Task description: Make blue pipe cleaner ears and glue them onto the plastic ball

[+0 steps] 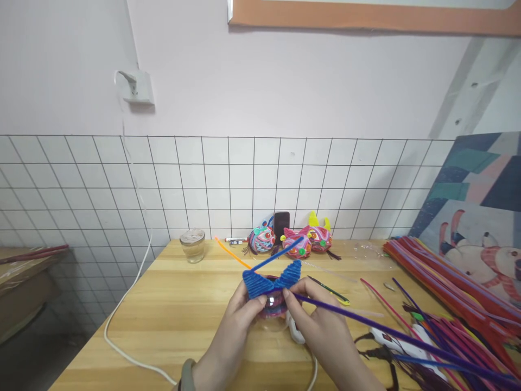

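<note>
Between my hands is a round, see-through craft ball with purplish bands. Two blue fuzzy ear shapes stand on top of it. My left hand grips its left side, the thumb on the front. At the right side, the thumb and fingers of my right hand press near the base of the right ear, where a long purple pipe cleaner runs off to the lower right. A blue stem and an orange stem stick out above the ears.
Decorated balls and a phone stand at the table's back. A glass is back left. Pipe cleaners and a power strip lie right. A white cable crosses the left side.
</note>
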The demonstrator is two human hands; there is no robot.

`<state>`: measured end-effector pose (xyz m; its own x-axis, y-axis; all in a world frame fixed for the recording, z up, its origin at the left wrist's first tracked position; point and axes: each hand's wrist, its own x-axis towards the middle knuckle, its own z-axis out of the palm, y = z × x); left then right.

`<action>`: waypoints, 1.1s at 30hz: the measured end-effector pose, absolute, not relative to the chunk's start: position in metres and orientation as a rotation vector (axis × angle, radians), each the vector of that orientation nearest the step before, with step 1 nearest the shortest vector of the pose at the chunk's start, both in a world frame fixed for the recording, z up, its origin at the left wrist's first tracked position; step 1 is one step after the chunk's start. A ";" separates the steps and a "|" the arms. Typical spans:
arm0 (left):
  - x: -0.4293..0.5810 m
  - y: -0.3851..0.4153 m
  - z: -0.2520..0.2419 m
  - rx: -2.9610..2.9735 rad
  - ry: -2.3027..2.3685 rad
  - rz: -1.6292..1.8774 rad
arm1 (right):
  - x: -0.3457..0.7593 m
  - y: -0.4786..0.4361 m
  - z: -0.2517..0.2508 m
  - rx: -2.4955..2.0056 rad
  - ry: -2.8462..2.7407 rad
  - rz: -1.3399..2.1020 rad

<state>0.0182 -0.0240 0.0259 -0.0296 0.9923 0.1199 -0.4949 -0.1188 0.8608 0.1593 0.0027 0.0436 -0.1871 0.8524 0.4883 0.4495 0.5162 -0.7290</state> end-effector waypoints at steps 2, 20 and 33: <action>0.019 -0.025 0.029 0.887 0.733 1.481 | 0.159 0.002 0.044 -1.088 -1.815 0.531; 0.019 -0.022 0.024 1.024 0.648 1.466 | 0.159 0.005 0.038 -1.117 -1.839 0.508; 0.022 -0.024 0.027 1.035 0.700 1.507 | 0.157 0.004 0.037 -1.115 -1.849 0.497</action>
